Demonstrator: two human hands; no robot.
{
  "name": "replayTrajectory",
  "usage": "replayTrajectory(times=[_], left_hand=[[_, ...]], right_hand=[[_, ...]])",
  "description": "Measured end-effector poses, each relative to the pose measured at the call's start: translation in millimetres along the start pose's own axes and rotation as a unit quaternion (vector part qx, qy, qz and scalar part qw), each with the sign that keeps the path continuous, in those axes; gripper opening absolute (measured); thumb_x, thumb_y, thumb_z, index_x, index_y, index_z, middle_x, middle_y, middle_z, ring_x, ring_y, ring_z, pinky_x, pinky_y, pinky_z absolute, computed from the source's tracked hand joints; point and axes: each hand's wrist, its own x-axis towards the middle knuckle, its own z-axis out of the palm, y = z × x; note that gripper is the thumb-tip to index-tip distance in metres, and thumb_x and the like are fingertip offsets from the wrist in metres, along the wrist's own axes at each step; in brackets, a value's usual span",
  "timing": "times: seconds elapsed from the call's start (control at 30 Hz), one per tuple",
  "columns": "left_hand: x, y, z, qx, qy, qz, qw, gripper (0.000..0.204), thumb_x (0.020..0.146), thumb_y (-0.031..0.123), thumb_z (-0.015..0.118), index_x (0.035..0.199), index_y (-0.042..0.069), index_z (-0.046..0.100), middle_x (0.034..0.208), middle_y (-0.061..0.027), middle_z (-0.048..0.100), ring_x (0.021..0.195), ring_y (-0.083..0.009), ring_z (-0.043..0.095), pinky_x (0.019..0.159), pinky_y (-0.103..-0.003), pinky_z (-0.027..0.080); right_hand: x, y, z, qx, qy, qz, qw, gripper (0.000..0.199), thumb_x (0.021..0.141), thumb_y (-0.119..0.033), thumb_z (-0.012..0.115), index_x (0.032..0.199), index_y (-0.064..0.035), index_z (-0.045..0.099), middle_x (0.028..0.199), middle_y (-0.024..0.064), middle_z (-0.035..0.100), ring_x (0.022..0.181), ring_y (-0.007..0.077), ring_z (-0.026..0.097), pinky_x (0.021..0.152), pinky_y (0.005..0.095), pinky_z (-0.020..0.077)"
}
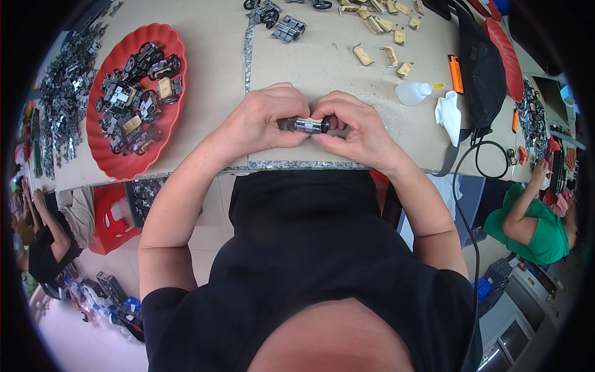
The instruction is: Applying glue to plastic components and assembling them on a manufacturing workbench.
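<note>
Between my two hands, just above the table's near edge, is a small grey-and-black toy vehicle part (pixel 308 126), with a bit of tan showing along its top. The fingers of my left hand (pixel 273 118) pinch its left end. At its dark right end, the thumb and fingers of my right hand (pixel 350 124) close round it. Fingertips hide both ends. Left of my hands stands a red scalloped tray (pixel 178 46) heaped with similar wheeled toy vehicle pieces (pixel 124 93), a few bearing tan parts. Several loose tan plastic parts (pixel 362 54) lie beyond my right hand.
More wheeled pieces (pixel 289 28) lie at the back. On the right are a white squeeze bottle (pixel 412 93), a white tissue (pixel 447 118), an orange lighter (pixel 455 73), a black bag (pixel 480 80) and a hanging cable (pixel 457 192). Small grey parts (pixel 68 87) pile far left. People sit at both sides.
</note>
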Motion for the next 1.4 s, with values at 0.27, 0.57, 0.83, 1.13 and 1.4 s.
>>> replayTrajectory(times=[0.27,0.57,0.83,1.13,1.4], left_hand=[[0,-2,3,-0.013,0.015,-0.006,1.000,0.018,0.061,0.001,0.069,0.074,0.001,0.057,0.071,-0.0067,0.056,0.071,-0.0216,0.055,0.061,-0.030,0.046],[-2,3,4,0.017,0.036,-0.003,0.999,0.016,0.061,0.001,0.068,0.074,0.001,0.057,0.070,-0.0064,0.056,0.070,-0.0217,0.055,0.060,-0.030,0.045],[-4,0,5,0.022,0.025,0.002,0.999,0.019,0.059,-0.002,0.067,0.076,0.001,0.060,0.073,-0.0049,0.058,0.071,-0.0173,0.055,0.057,-0.027,0.045],[-6,2,4,0.050,0.035,0.007,0.998,0.020,0.059,0.001,0.068,0.076,0.002,0.058,0.073,-0.0054,0.057,0.071,-0.0202,0.056,0.060,-0.030,0.046],[-10,14,-1,0.373,0.100,0.193,0.902,0.021,0.060,0.010,0.065,0.079,0.009,0.054,0.094,-0.0029,0.056,0.077,-0.0186,0.056,0.060,-0.030,0.049]], right_hand=[[-1,1,1,-0.015,-0.001,-0.009,1.000,0.026,0.071,-0.006,0.067,0.094,-0.0026,0.055,0.088,0.0057,0.054,0.065,0.0128,0.052,0.058,0.0253,0.0455],[-1,-1,0,-0.043,-0.016,-0.004,0.999,0.027,0.073,-0.005,0.069,0.097,-0.0024,0.057,0.096,0.0061,0.054,0.075,0.0122,0.052,0.062,0.0226,0.0444],[-1,2,3,-0.064,0.006,-0.056,0.996,0.026,0.072,-0.007,0.069,0.093,-0.0024,0.055,0.085,0.0067,0.054,0.061,0.0163,0.053,0.055,0.0272,0.0444],[-1,-3,0,-0.044,-0.018,-0.009,0.999,0.030,0.072,-0.003,0.068,0.099,-0.0025,0.055,0.093,0.0063,0.055,0.075,0.0147,0.054,0.061,0.0252,0.0460],[6,-15,1,0.300,0.023,0.234,0.925,0.040,0.081,-0.004,0.060,0.118,0.0035,0.046,0.093,0.0075,0.059,0.073,0.0101,0.058,0.062,0.0216,0.0473]])
